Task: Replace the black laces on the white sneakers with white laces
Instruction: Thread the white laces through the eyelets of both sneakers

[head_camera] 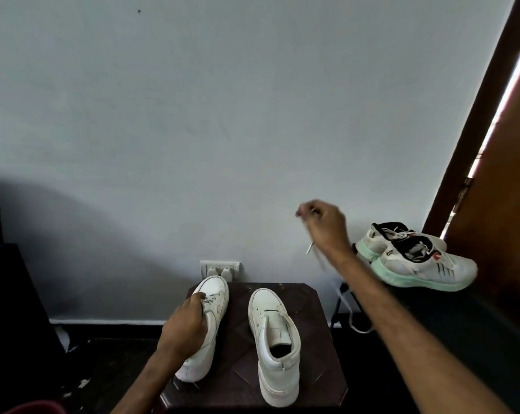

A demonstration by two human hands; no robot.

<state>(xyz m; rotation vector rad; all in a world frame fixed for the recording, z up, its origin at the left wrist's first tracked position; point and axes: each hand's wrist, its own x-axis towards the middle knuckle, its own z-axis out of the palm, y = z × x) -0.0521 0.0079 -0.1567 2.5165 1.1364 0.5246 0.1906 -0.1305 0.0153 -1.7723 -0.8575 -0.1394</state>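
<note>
Grips: the right grip (324, 225) is hanging in front of the wall, well above the bench (238, 342), fingers curled and pinching a white lace (310, 248); the left grip (187, 321) is curling its fingers round the laced throat of the left sneaker (215, 289).
Lace: its stiff tip is sticking out just below the right grip; the rest is trailing down blurred, and where it is ending cannot be told.
Sneakers: both are standing upright on the bench, toes pointing at the wall; the right sneaker (272, 324) is sitting near the left one, apart from both grips.
Surroundings: a wall socket (220, 268) is showing behind the left sneaker's toe; mint-soled running shoes (417, 264) are lying off to the right, beside a brown door (506, 204).
</note>
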